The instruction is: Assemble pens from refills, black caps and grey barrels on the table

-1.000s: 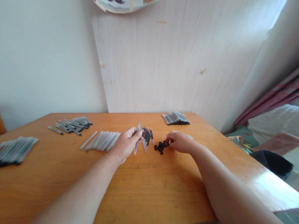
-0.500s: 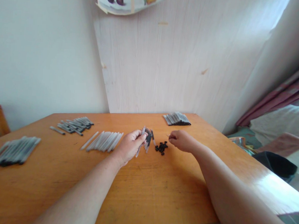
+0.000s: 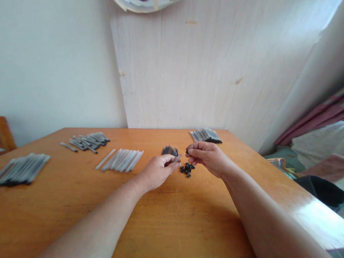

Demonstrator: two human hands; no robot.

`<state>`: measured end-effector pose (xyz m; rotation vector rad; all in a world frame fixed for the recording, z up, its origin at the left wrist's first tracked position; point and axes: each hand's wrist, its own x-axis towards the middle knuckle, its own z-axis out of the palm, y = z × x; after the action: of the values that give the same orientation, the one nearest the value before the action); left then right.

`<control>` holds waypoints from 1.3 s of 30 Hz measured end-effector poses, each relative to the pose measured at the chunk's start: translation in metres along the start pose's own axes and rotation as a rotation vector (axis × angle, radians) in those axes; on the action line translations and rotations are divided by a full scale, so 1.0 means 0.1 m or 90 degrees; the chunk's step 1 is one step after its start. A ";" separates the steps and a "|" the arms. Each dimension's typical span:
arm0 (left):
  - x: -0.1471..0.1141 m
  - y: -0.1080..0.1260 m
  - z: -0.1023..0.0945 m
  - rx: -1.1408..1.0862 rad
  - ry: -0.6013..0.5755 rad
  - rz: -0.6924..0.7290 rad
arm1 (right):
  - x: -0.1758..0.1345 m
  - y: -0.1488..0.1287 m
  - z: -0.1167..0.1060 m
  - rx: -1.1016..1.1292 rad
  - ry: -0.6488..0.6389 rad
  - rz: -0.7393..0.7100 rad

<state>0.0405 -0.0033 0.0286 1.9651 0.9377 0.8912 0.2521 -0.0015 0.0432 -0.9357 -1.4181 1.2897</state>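
My left hand [image 3: 160,169] is closed round a clear pen barrel [image 3: 178,158], whose end sticks out past the thumb to the right. Facing it, my right hand [image 3: 207,157] pinches a small black plug [image 3: 187,150] between thumb and fingertips, a short gap away from the barrel. Below the right fingers lies a little heap of black plugs [image 3: 187,169]. Behind my left hand a bunch of dark pen refills [image 3: 169,150] shows in part. A row of clear pen barrels [image 3: 122,159] lies left of my left hand.
On the wooden table [image 3: 153,226], pens with black ends lie in a stack at far left [image 3: 18,169], in a looser pile [image 3: 87,140] and in a back-right stack [image 3: 206,135]. A black bin [image 3: 321,188] stands beyond the right edge.
My right hand has moved left toward my left hand, and a black plug now shows in its fingers. The barrel in my left hand has turned from upright to point rightward.
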 end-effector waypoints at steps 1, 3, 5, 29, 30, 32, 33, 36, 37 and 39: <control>0.00 0.00 0.00 0.004 -0.005 0.002 | 0.00 0.01 0.00 -0.006 -0.005 -0.003; 0.00 -0.01 0.00 0.015 -0.013 0.002 | 0.00 0.02 0.00 -0.021 -0.013 -0.009; 0.00 -0.01 -0.01 0.024 -0.014 0.001 | 0.00 0.02 0.01 -0.037 -0.019 -0.014; -0.01 -0.04 -0.01 0.081 -0.031 0.020 | -0.01 0.05 0.07 -0.083 -0.053 -0.021; -0.01 -0.04 -0.01 0.087 -0.030 0.021 | -0.01 0.05 0.07 -0.086 -0.053 -0.020; -0.01 -0.05 -0.01 0.092 -0.026 0.023 | -0.01 0.05 0.06 -0.091 -0.051 -0.021; -0.01 -0.05 -0.01 0.092 -0.024 0.024 | -0.01 0.05 0.06 -0.093 -0.051 -0.022; -0.01 -0.04 0.00 0.089 -0.021 0.026 | -0.01 0.04 0.06 -0.101 -0.054 -0.022; -0.01 -0.03 0.00 0.090 -0.019 0.026 | -0.01 0.04 0.06 -0.104 -0.057 -0.021; -0.01 -0.03 0.01 0.093 -0.014 0.022 | -0.01 0.05 0.07 -0.109 -0.062 -0.020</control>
<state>0.0397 -0.0031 0.0256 2.1168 0.9830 0.8386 0.2455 -0.0035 0.0386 -0.9706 -1.6331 1.2181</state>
